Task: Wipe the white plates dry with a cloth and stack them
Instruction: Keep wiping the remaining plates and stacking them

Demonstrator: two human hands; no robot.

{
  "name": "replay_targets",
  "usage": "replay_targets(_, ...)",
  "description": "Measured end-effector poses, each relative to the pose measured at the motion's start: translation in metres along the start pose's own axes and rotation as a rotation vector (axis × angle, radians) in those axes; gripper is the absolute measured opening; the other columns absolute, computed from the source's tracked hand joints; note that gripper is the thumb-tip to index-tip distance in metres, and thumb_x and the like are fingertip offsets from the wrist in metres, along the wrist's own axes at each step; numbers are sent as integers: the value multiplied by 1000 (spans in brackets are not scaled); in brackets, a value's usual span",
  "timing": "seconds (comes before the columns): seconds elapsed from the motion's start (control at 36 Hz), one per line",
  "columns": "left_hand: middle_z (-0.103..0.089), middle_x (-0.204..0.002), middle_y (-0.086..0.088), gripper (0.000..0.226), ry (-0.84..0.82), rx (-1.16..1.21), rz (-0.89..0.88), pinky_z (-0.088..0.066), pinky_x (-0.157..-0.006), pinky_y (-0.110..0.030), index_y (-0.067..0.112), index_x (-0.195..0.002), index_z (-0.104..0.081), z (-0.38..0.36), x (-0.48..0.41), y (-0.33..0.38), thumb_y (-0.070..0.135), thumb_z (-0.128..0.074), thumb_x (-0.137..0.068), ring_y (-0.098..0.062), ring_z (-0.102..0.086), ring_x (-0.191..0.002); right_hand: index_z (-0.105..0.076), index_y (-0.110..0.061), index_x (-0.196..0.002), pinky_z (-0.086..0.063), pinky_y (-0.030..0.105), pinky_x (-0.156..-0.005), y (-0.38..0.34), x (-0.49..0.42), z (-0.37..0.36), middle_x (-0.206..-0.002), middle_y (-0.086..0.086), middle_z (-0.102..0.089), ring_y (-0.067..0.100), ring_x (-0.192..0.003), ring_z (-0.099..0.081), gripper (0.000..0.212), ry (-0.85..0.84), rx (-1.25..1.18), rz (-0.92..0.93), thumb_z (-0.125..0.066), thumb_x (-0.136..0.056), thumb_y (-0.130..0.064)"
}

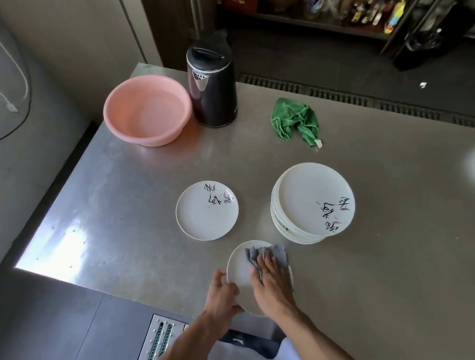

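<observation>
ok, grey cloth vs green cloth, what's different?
1. Use: the right hand presses the grey cloth onto the white plate, which the left hand grips by its rim. The green cloth lies untouched.
2. Place: the grey cloth is on that plate at the front edge. The green cloth lies on the bare steel table further back, right of the black kettle.
Shared: both are crumpled.

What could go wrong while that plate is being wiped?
1. The held plate is close to the table's front edge. Only the left hand grips its rim while the right hand presses the cloth on it, so a hard push might slide it off.
2. The stack looks uneven, its lower plates offset from the upper ones. A bump or a carelessly added plate might tip it.
</observation>
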State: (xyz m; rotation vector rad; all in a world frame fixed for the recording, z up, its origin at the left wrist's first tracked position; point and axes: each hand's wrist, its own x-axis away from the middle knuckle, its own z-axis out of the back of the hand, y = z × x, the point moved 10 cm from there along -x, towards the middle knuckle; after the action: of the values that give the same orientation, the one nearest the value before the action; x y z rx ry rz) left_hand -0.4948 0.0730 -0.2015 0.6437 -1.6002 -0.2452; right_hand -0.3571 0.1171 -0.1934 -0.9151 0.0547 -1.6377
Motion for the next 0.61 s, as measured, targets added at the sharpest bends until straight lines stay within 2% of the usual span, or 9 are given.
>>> replay_targets(0.06,-58,-92,-15,19,63,-56,-6,-57,-57,-35,11,-95,-50,7,-2,2,-5,-42,-89,-28,-57,-83,-21,-19,-157,4,24,-122,-15,5,6,-166,-5,-12,6,-153,0,51,-5,-316,68,-25,-110,-35)
replay_targets(0.11,-60,-85,-11,9,84,-111,-9,-57,-57,-33,12,-87,-49,9,-7,4,7,-52,-94,-26,-61,-80,-34,-27,-153,4,20,-121,-37,14,12,-163,-8,-19,-4,-150,1,44,-16,-471,211,-26,-110,-33)
replay_targets(0.19,-72,-91,-16,20,35,-208,-32,-64,-71,-40,5,-94,-56,4,-8,9,22,-66,-90,-27,-72,-87,-30,-28,-156,6,22,-122,-54,22,1,-164,-17,-10,-4,-150,6,48,-109,-417,327,-26,-109,-37)
replay_targets(0.25,-74,-96,-17,23,0,-191,-32,-63,-69,-40,6,-104,-59,2,-7,9,17,-70,-87,-28,-75,-87,-30,-26,-156,7,17,-120,-48,19,-2,-161,-21,-10,-2,-151,0,48,-109,-281,327,-28,-109,-37)
replay_targets(0.31,-74,-102,-16,24,-20,-172,-20,-62,-68,-40,12,-112,-62,2,-6,8,4,-66,-90,-30,-75,-90,-32,-23,-156,7,15,-118,-32,13,1,-163,-13,-16,9,-153,-8,50,-35,0,267,-25,-109,-39)
replay_targets(0.39,-73,-107,-17,37,-43,-188,-22,-62,-68,-38,16,-116,-69,2,-5,9,-5,-52,-91,-34,-72,-99,-26,-14,-157,1,30,-124,-2,3,12,-166,3,-15,18,-154,-10,59,13,272,42,-19,-107,-43)
replay_targets(0.44,-76,-105,-15,37,-76,-211,-40,-62,-70,-38,17,-112,-73,-3,-1,12,-1,-54,-87,-32,-73,-98,-24,-17,-158,2,30,-123,-7,3,8,-166,-2,-13,12,-153,-6,56,-18,194,77,-20,-108,-42)
replay_targets(0.53,-78,-100,-12,22,-88,-244,-68,-64,-76,-46,14,-105,-74,-5,-1,12,5,-61,-91,-28,-75,-95,-27,-26,-157,6,25,-122,-38,18,-5,-160,-21,-7,-7,-148,5,55,-141,-59,322,-20,-106,-46)
replay_targets(0.61,-78,-98,-13,15,-79,-225,-69,-64,-77,-47,14,-100,-75,-3,-1,10,6,-64,-91,-27,-75,-92,-25,-25,-158,7,22,-122,-35,21,-8,-161,-21,-3,-4,-150,4,57,-176,-56,326,-22,-106,-49)
